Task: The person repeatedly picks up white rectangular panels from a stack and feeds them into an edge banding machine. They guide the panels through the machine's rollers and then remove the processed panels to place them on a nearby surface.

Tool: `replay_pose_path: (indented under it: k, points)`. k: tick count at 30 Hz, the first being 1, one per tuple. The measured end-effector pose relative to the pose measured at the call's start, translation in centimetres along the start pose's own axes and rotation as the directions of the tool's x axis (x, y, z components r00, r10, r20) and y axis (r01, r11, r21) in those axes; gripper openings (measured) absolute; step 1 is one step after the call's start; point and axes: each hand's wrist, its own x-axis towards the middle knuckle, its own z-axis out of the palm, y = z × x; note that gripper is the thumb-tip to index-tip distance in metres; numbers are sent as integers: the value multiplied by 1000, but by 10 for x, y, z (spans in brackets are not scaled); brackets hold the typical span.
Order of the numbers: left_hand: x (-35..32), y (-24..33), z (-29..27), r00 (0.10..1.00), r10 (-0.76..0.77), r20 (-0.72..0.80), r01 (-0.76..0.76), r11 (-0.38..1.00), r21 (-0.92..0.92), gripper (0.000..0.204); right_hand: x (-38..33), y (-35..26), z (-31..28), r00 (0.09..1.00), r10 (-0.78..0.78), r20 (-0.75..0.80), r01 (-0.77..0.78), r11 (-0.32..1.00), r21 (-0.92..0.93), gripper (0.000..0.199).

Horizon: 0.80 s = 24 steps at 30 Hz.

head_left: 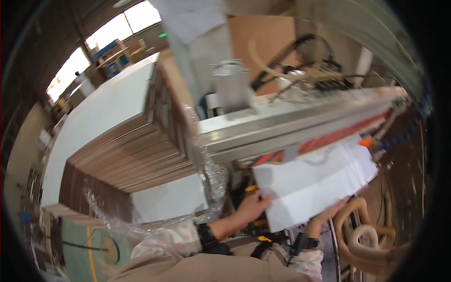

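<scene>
White flat panels, seemingly a small stack, lie in front of me at the machine, blurred by motion. My left hand grips their left edge, its fingertips on the corner. At their near edge is my right hand, its fingers partly hidden by the panels as it holds them. The panels' far side reaches under the metal beam of a machine, next to a red and black striped strip. Black bands circle both my wrists.
To the left stands a tall stack of white-faced brown boards, with clear plastic wrap around its side. A ribbed beige hose coils at the right. An orange nozzle on a blue coiled hose hangs beside the panels.
</scene>
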Motion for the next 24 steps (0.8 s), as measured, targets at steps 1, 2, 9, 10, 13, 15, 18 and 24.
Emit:
replay_pose_path:
  k: [1,2,9,10,13,15,18,24]
  points:
    - [0,-1,-3,1000,-5,9,5,1000,28,48,0,-2,4,997,62,-40,-52,975,218,51]
    - [2,-1,-4,999,-6,34,4,999,54,50,3,-8,9,986,156,-58,-117,897,427,51]
    - [7,-29,-13,928,360,95,-366,929,56,58,8,14,6,981,-45,190,-97,-957,275,52]
    - [4,-34,-11,896,443,20,-444,895,37,59,3,17,2,947,-253,200,-265,-964,32,53]
    - [-23,-22,-13,859,511,44,-509,860,-37,66,-29,26,-25,958,-270,99,-271,-963,-4,56]
    - [-28,-29,-6,839,543,22,-542,839,-35,69,-39,23,-36,980,-165,108,-185,-957,222,56]
    - [-32,-31,11,840,540,-63,-540,841,9,72,-41,24,-33,968,-202,149,-238,-928,287,56]
    - [-32,-35,-6,844,537,12,-533,840,-98,77,-35,20,-18,978,-148,146,-198,-877,437,48]
